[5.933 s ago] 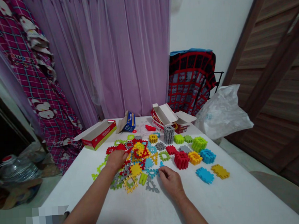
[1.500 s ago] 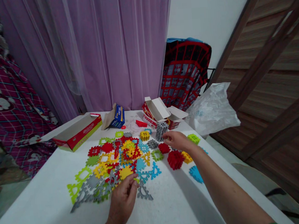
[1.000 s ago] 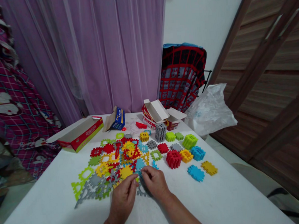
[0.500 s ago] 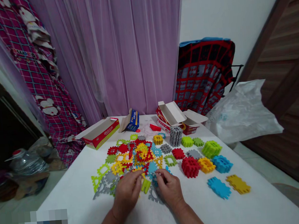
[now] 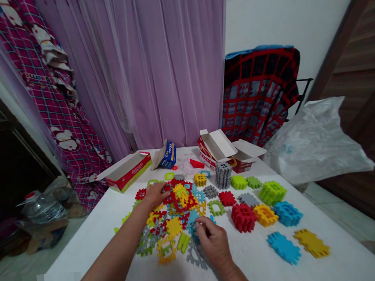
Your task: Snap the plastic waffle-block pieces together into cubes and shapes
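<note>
My left hand (image 5: 156,195) reaches into the far left part of a loose pile of coloured notched plates, its fingertips at a dark grey piece beside red ones. My right hand (image 5: 213,240) is curled at the near right edge of the pile, thumb and index finger close together; whatever it pinches is too small to name. Blue pieces (image 5: 193,220) lie just left of it. Between the hands are a yellow plate (image 5: 174,227), a lime green piece (image 5: 183,242) and a grey triangular frame (image 5: 195,256).
Stacks of red (image 5: 243,218), orange (image 5: 265,215), blue (image 5: 288,213), green (image 5: 272,192) and grey (image 5: 223,175) plates stand at the right. Open boxes (image 5: 133,172) line the table's back. A plastic bag (image 5: 319,142) hangs at the right.
My left hand has moved forward and left, from the near edge of the pile to its far side, uncovering the yellow plate. My right hand has stayed nearly in place.
</note>
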Demonstrator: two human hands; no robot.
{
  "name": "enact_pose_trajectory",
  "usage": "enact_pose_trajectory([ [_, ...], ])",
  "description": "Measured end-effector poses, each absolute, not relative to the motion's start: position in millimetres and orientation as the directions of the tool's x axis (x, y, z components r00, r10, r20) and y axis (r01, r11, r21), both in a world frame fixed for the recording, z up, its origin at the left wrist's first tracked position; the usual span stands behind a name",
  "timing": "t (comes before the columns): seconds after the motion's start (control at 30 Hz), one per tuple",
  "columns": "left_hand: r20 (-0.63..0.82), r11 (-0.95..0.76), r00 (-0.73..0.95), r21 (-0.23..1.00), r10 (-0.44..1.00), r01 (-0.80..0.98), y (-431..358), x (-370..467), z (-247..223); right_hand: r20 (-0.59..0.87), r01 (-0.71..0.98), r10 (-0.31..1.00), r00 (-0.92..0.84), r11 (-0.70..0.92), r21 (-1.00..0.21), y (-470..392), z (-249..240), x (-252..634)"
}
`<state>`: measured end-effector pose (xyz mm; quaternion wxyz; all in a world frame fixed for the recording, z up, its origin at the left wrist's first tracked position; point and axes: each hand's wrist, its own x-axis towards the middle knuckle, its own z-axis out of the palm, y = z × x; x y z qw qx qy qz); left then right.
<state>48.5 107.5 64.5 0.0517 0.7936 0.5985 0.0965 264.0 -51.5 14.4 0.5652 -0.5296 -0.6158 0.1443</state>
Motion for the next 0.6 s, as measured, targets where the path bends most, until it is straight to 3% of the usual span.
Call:
enact_pose_trajectory([
  [0.27,-0.075,-0.34,0.352,0.137,0.933,0.93,83.0,26.9,95.6,0.52,0.51,0.838,0.162,0.38,-0.772,-51.7,16.2,263.7],
  [0.43,-0.122,-0.214,0.223,0.08,0.967,0.974,90.5,30.0,107.9,0.509,0.526,0.846,0.159,0.364,-0.769,-50.2,13.0,263.0],
  [0.6,-0.148,-0.119,0.128,0.072,0.981,0.99,100.6,64.0,91.9,0.509,0.532,0.845,0.167,0.357,-0.768,-50.0,11.2,262.1],
])
